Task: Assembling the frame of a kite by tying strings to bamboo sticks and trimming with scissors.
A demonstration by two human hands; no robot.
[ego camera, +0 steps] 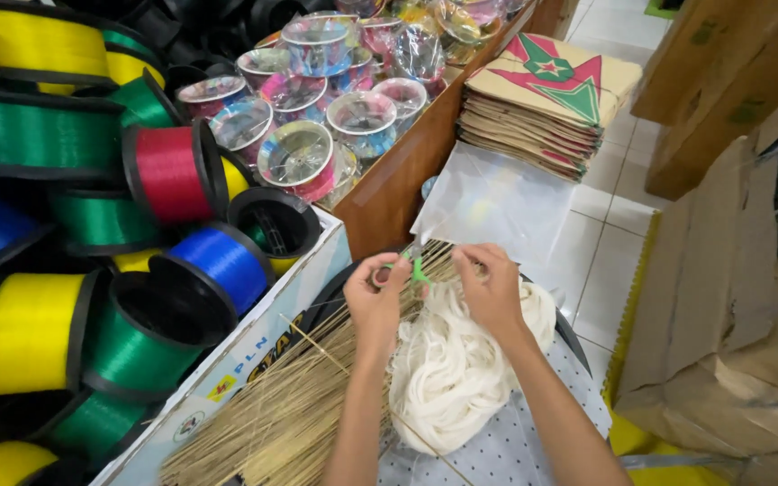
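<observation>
A white tiled floor point(601, 243) runs up the right of centre, hemmed in by goods on every side. Low in the middle of the frame, the left hand point(377, 301) is curled shut around the loop handle of a small pair of green-handled scissors point(414, 268), thumb and fingers pinching it. The right hand point(490, 290), just beside it, has its fingers bent in, pinching what seems to be a fine strand near the scissor tip; the strand itself is too thin to make out. Directly below both hands lies a loose bundle of white cotton string point(456, 364), resting on a grey dotted cloth point(533, 441). To the lower left of the hands, a sheaf of thin tan bamboo sticks point(290, 405) fans out and partly runs under the left wrist. The left half of the frame is crowded by a white cardboard box point(254, 337) heaped with black-rimmed spools of yellow, green, blue and red line point(173, 173). In the upper middle sit clear plastic reels with multicoloured thread point(297, 155), bordered by a brown wooden board point(407, 166). In the upper right of centre is a stack of tan paper kites with red and green star prints point(547, 94), and brown cardboard cartons point(731, 270) fill the right edge.
</observation>
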